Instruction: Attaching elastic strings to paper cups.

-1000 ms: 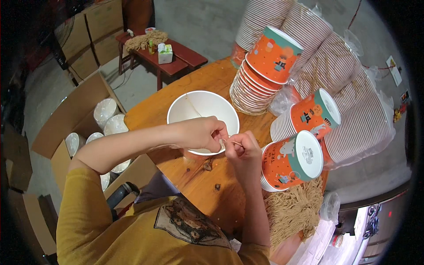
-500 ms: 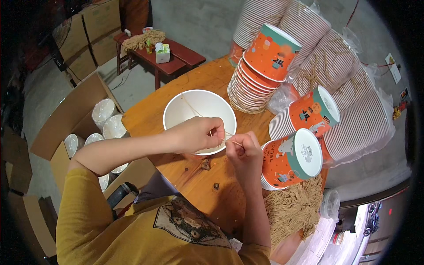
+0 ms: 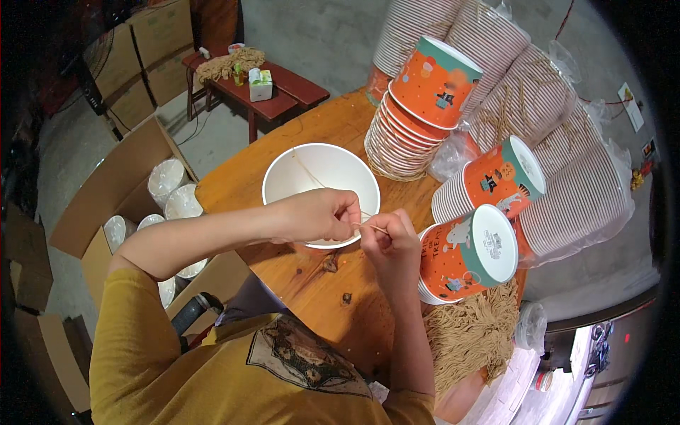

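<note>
In the head view, a thin tan string [image 3: 370, 227] runs roughly level, left to right, between the hands, at the near rim of the white paper bowl [image 3: 320, 191] on the wooden table [image 3: 312, 283]. The left hand [image 3: 320, 216] pinches one end with closed fingertips. The right hand [image 3: 388, 237] pinches the other end, just beside stacked orange cups [image 3: 464, 255].

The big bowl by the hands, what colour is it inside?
The bowl is plain white inside, seen clearly in the head view.

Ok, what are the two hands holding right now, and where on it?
Both hands pinch a thin tan string at the near rim of the white paper bucket: the left hand and the right hand grip it at their fingertips, close together.
</note>
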Demonstrator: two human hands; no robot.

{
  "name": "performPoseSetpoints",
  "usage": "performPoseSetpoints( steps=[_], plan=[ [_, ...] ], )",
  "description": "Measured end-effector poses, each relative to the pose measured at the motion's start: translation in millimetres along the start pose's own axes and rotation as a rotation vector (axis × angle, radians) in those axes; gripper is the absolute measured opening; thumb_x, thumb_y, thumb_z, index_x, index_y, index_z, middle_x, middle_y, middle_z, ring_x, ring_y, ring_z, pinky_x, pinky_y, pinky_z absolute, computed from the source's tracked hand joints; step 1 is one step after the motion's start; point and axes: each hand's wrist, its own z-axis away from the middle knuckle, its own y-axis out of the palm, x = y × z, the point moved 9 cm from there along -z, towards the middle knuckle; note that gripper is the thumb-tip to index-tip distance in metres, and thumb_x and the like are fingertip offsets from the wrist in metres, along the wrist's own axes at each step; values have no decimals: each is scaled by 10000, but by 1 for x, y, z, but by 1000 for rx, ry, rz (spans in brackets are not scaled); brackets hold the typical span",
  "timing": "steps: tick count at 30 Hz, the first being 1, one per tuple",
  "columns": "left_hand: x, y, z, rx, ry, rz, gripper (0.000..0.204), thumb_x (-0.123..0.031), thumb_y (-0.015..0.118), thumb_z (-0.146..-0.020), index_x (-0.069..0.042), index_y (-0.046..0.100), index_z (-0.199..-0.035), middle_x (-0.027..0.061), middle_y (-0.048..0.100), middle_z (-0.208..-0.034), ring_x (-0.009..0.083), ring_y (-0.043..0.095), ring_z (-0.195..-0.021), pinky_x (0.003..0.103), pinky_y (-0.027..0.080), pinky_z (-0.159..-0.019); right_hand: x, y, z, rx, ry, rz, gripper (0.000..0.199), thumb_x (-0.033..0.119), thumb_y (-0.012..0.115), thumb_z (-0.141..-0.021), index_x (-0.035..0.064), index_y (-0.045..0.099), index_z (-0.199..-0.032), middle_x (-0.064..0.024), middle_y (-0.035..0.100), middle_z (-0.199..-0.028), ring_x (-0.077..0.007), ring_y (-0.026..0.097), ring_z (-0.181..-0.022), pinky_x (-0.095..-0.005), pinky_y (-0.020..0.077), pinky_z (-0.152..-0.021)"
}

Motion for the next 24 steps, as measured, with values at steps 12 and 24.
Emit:
performPoseSetpoints(
  steps=[12, 24],
  plan=[
    [-21, -13, 14, -252, 10, -442, 129, -137, 571, -879, -30, 574, -952, 122, 651, -827, 211, 636, -740, 367, 512, -635, -1, 1, 0, 3, 1, 36, 187, 28, 698, -796, 95, 555, -896, -53, 491, -753, -179, 500, -608, -315, 409, -533],
    [-20, -9, 4, -181, 192, -12, 186, -69, 621, -864, -38, 524, -1020, -1, 556, -824, 83, 518, -785, 237, 446, -742, -2, -4, 3, -61, 22, 12, 146, 48, 663, -829, 75, 545, -910, -74, 506, -789, -185, 525, -621, -306, 435, -547]
  ],
)
